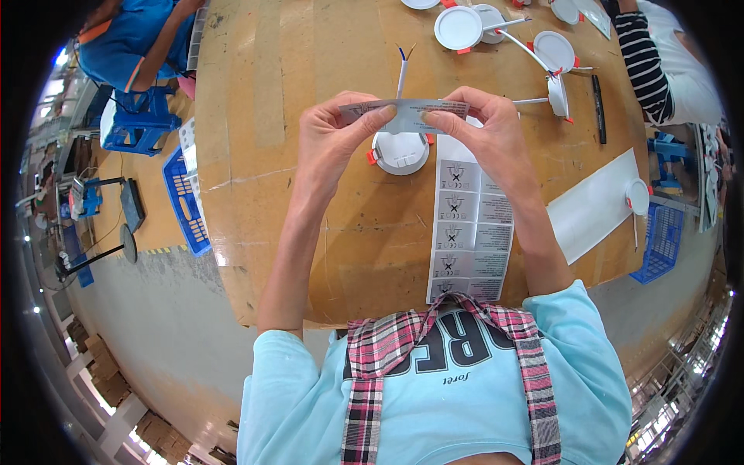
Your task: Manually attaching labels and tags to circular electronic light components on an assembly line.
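A silver-grey printed sticker label point(407, 116) is stretched level between my two hands. My left hand point(329, 136) pinches its left end with the thumb on top, and my right hand point(490, 133) pinches the right end the same way. Just below the label lies a round white downlight point(401, 157) with red clips at its sides, partly covered by the label and fingers. A white cable point(402, 77) with bare-ended wires sticks up beyond the label. Under my right forearm a sheet of printed labels point(459, 236) runs toward my body.
Several more downlights point(457, 29) with cables lie at the far right, near a black marker pen point(598, 108). A white sheet point(593, 209) lies at the right edge. Blue baskets point(184, 203) flank the wooden table point(263, 256). Other people sit at far left and far right.
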Motion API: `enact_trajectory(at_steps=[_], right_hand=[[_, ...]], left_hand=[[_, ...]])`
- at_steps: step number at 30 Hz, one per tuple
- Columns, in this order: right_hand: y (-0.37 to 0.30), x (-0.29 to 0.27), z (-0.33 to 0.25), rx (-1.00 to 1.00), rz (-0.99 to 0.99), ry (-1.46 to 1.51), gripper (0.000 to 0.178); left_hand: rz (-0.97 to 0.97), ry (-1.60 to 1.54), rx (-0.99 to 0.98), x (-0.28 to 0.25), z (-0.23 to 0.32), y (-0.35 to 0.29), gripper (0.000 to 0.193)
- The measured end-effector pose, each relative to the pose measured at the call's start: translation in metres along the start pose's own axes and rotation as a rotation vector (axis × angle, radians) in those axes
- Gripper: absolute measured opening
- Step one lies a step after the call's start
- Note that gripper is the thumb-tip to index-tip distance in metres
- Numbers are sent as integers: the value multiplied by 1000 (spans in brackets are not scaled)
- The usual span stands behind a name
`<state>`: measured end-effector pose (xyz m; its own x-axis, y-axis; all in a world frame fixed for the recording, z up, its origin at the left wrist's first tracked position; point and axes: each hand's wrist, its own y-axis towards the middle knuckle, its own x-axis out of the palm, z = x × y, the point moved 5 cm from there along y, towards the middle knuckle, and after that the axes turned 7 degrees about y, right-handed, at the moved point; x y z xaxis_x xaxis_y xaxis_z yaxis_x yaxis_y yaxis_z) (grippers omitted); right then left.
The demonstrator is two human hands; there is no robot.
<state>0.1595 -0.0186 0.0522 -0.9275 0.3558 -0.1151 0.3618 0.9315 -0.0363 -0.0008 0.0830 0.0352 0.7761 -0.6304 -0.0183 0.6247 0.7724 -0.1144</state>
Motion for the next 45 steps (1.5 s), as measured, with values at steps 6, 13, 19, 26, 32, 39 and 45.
enact_trajectory(at_steps=[6, 13, 19, 26, 32, 39, 45], right_hand=[[5, 1, 7, -27, 83, 37, 22], [10, -2, 16, 4, 98, 42, 23], [12, 2, 13, -31, 82, 58, 23], [12, -1, 14, -51, 103, 5, 23], [13, -1, 15, -26, 109, 5, 23], [15, 0, 15, -43, 117, 15, 23], [16, -3, 17, -29, 112, -47, 23]], left_hand=[[4, 33, 16, 0, 0, 15, 18], [6, 49, -27, 2, -1, 21, 19], [16, 41, -29, -3, -6, 23, 16], [9, 50, -38, 0, -8, 24, 15], [12, 30, -33, 0, -9, 25, 14], [12, 9, -59, -2, -16, 29, 16], [-38, -22, -72, -3, -23, 33, 16]])
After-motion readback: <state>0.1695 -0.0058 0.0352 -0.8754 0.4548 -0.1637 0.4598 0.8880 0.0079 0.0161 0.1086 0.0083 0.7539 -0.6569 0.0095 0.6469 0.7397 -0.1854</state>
